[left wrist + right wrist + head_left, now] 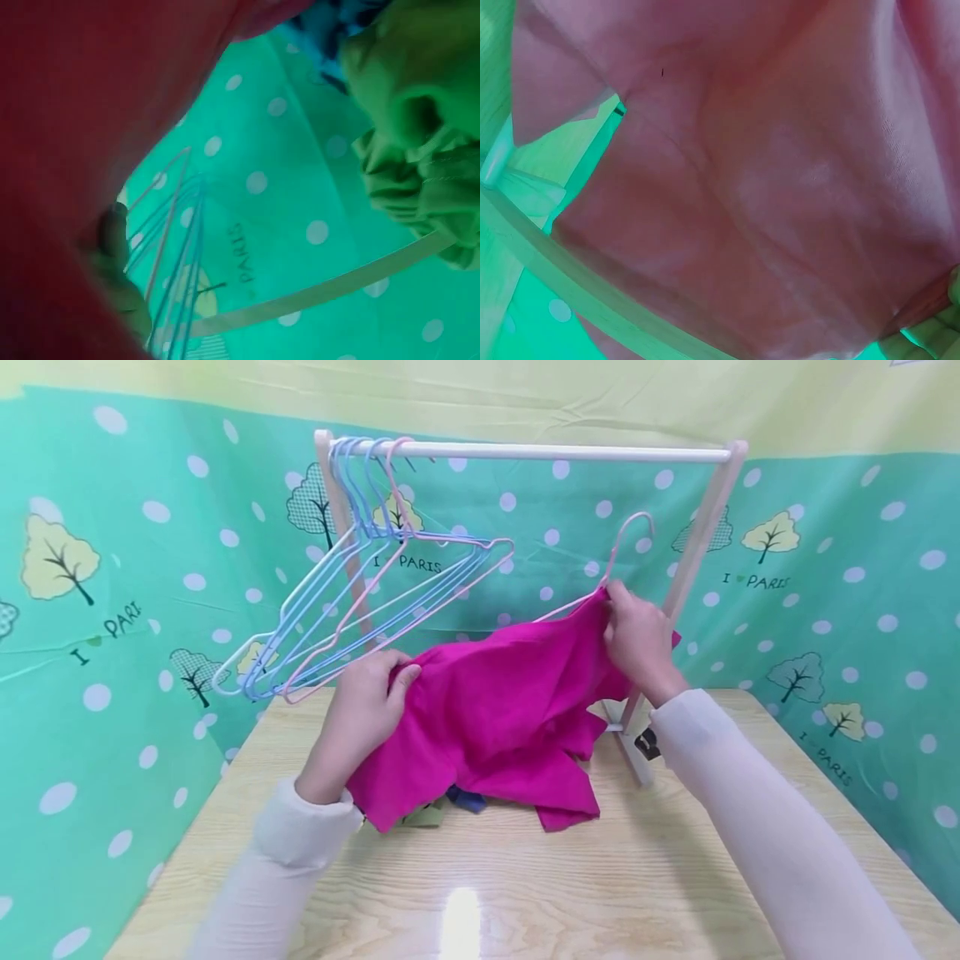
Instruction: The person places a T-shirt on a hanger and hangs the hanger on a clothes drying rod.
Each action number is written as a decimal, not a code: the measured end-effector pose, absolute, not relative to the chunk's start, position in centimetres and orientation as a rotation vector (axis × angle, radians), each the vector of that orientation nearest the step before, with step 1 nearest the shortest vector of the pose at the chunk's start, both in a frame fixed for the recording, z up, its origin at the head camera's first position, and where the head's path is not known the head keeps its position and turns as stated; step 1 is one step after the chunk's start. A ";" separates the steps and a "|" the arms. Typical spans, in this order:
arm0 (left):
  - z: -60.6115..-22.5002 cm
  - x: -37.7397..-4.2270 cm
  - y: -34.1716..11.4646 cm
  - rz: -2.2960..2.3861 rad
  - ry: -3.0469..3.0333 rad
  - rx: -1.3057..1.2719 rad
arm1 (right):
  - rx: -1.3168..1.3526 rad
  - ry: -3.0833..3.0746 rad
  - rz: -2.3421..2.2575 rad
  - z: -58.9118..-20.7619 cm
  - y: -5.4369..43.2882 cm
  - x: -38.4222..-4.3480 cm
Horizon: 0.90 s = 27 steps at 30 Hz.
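Note:
A magenta short garment (502, 710), apparently a shirt, is stretched in the air between both hands. My left hand (363, 714) pinches its left edge between thumb and fingers. At its upper right, my right hand (641, 635) grips the fabric close to the neck of a pink hanger (617, 547). The hanger's hook rises free above that hand, and one arm shows behind the cloth; the rest is hidden. In the right wrist view the cloth (742, 187) fills most of the picture, with fingertips (930, 337) at the lower right corner.
Several blue, white and pink hangers (360, 602) hang at the left end of a rack's white bar (555, 452). Under the garment lie green cloth (425, 816) and blue cloth (467, 799) on the wooden table (540, 893). Beside the rack's right foot is a black object (647, 743).

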<state>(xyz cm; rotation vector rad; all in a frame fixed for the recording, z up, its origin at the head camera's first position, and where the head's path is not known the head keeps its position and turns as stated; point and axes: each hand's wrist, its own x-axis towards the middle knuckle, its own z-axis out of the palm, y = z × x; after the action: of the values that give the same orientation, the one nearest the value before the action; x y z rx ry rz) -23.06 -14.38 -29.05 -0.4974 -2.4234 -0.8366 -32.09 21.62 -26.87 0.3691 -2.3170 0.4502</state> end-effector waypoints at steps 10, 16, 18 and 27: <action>-30.6 -23.2 -12.3 -0.841 -2.306 -0.580 | 0.361 -2.295 0.444 -27.1 21.4 -32.0; -31.0 -23.5 -11.5 -0.770 -2.261 -0.630 | 0.402 -2.297 0.422 -27.2 21.0 -31.6; -31.0 -23.6 -11.4 -0.738 -2.251 -0.627 | 0.412 -2.289 0.421 -27.4 21.0 -31.5; -30.9 -24.0 -10.4 -0.537 -2.199 -0.615 | 0.460 -2.276 0.316 -27.1 19.4 -30.6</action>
<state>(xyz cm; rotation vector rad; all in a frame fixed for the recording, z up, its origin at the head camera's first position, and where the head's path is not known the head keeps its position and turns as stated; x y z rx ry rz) -24.03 -10.45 -30.88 -0.6152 -2.1993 -0.5374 -30.64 19.44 -27.11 0.4596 -2.2757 0.3156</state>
